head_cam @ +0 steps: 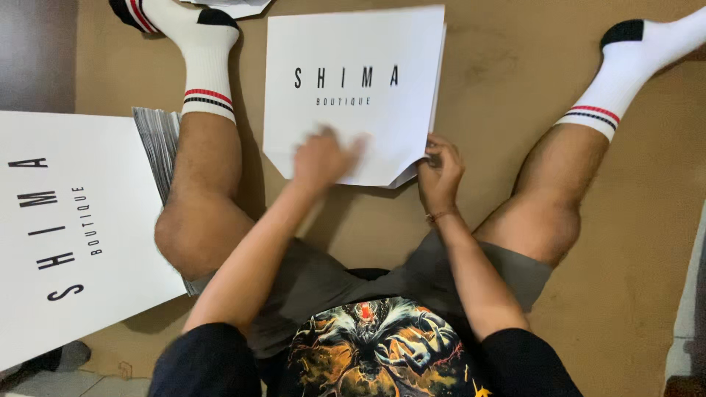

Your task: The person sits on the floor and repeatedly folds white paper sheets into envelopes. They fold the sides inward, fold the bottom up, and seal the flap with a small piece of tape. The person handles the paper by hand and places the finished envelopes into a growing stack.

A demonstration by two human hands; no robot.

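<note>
A flat white paper bag [353, 88] with black lettering lies on the brown floor [500, 88] at twelve o'clock, between the outstretched legs. A stack of like white sheets [66, 220] sits at nine o'clock. The left hand [321, 158], blurred, rests loosely spread on the bag's lower edge. The right hand [440, 170] pinches the bag's lower right corner.

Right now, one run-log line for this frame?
left hand: blurred, on flat white paper bag | right hand: pinching bag's lower right corner | bag: flat on brown cardboard floor | stack of white bags: left
</note>
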